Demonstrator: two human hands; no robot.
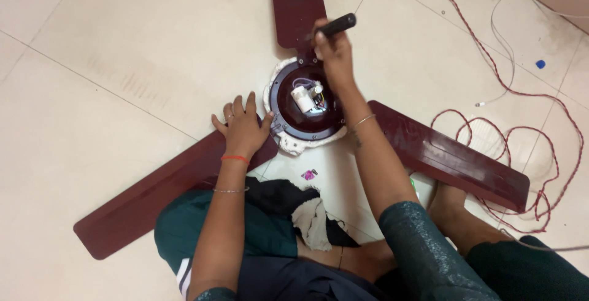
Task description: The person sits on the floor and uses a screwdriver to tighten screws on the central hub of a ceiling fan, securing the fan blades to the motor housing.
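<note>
the person sits on the tiled floor (123, 43) with knees folded, and both forearms reach forward from the bottom of the view. the left forearm runs almost straight up the picture, with a thin bracelet and an orange thread band at the wrist. the left hand (243, 128) lies flat, palm down, fingers spread a little, pressing on the root of the lower-left blade (153, 196) just beside the motor housing (307, 104) of a maroon ceiling fan lying on the floor. the right forearm slants up and leftward, a bangle at the wrist, crossing over the right-hand blade (454, 160). the right hand (334, 52) is closed round a black-handled screwdriver (336, 25), the handle poking out above the fist, the tip hidden at the far rim of the housing. inside the open housing sits a white capacitor (302, 98) with wires. farther off, the third blade (297, 3) runs to the top edge, and a twisted red cable (521, 129) loops over the floor at right.
</note>
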